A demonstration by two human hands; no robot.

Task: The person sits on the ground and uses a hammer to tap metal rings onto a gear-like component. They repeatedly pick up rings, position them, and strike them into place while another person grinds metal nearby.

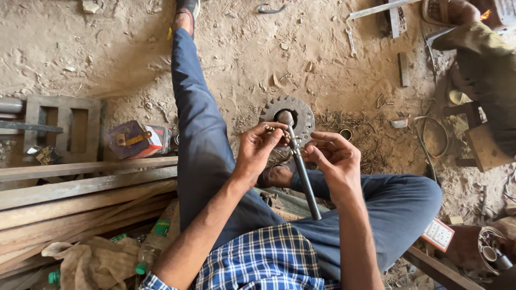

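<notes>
Head view: left hand (257,153) pinches a small fastener (267,128) beside the steel rod (300,166); right hand (334,161) curled, fingertips on the rod. Toothed sprocket (288,115) lies on dirt floor (242,59) behind. Risk: fastener slips, lost in loose dirt.

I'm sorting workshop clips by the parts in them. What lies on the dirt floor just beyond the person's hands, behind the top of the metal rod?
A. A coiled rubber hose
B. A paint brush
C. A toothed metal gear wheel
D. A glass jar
C: a round gear wheel with teeth round its rim and a centre hole lies on the dirt, right behind the rod that rises between the left hand and right hand.
</notes>
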